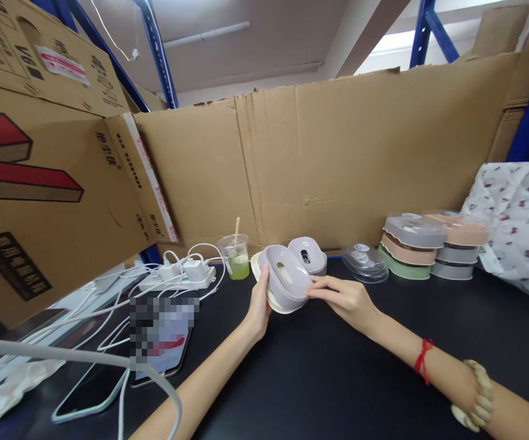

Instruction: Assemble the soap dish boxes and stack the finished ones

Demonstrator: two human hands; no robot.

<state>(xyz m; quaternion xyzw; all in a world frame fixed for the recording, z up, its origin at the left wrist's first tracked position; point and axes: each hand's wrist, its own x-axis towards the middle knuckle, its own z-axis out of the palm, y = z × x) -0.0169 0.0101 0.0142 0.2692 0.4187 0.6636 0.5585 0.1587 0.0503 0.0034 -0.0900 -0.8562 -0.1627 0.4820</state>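
A lilac plastic oval tray [299,275] with a slot in its middle is held tilted above the table, a cream rim showing beneath it. My left hand [259,300] grips its left side, the thumb on the edge and the other fingers hidden underneath. At its right edge my right hand [347,300] pinches the rim between thumb and fingers. Just behind stands a similar lilac oval piece [316,263], also slotted, partly covered by the held one.
Clear plastic lids [366,266] lie right of centre, beside stacked grey, peach and green oval boxes [408,255]. To the left are a cup of green drink [239,266], a power strip [186,278], tangled white cables and two phones [94,385]. Cardboard [360,153] walls the back.
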